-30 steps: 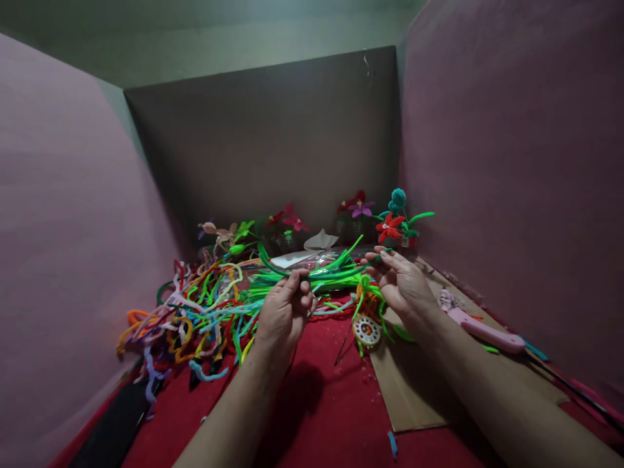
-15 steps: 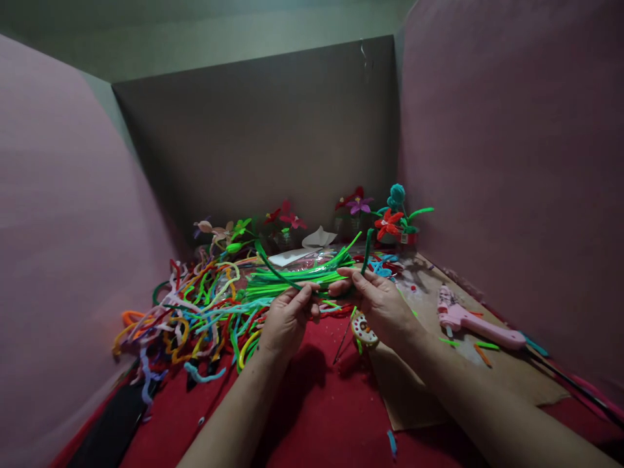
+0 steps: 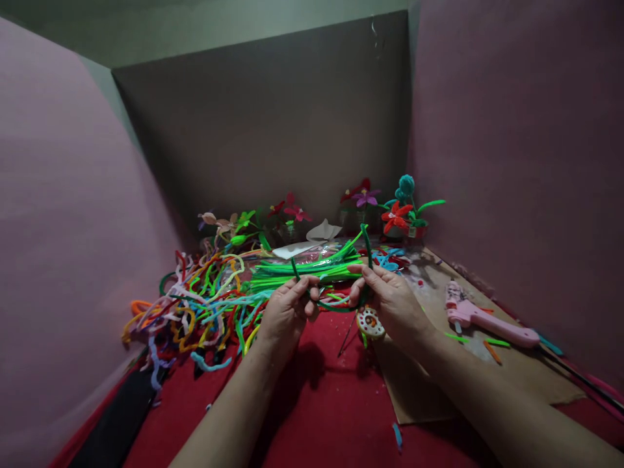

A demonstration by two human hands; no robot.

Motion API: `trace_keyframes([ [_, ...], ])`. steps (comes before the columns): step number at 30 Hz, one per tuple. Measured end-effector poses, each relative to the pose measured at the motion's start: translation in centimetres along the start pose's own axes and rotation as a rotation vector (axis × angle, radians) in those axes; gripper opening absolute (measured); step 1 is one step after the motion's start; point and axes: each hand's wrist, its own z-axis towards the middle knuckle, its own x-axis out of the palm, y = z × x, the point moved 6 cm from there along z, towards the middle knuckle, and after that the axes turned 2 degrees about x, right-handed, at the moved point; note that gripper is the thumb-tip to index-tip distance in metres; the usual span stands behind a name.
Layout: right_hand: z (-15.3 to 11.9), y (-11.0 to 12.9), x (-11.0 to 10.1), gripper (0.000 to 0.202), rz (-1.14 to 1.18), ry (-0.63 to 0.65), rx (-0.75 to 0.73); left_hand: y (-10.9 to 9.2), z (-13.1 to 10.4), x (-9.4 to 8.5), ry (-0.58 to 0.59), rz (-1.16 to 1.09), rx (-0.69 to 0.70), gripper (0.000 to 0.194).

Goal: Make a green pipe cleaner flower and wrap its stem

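Between my two hands a dark green pipe cleaner sags in a shallow curve. My left hand pinches it near one end, and a short tip pokes up past the fingers. On the other side, my right hand grips it, with a longer end standing upright above the thumb. Just behind the hands lies a bundle of bright green pipe cleaners, partly in clear plastic. Below my right hand, a round white and yellow disc with dots around its face rests on the red cloth.
A tangle of coloured pipe cleaners spreads at the left. A pink glue gun lies on cardboard at the right. Pipe-cleaner flowers stand along the back. A black flat object is at the front left. Pink walls flank both sides.
The pipe cleaner's left end, long before, is now short above my left fingers. Its middle now bows downward between the hands, which are slightly farther apart. The view has shifted a little.
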Motion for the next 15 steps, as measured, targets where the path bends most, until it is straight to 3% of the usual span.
trace_keyframes([
  [9,0.19,-0.49,-0.08,0.026,-0.062,0.022,-0.004,0.15,-0.24,0.29,0.024,0.067,-0.041,0.018],
  [15,0.05,-0.39,0.02,0.027,-0.109,0.027,0.006,0.53,-0.47,0.73,0.103,0.145,-0.051,0.022],
])
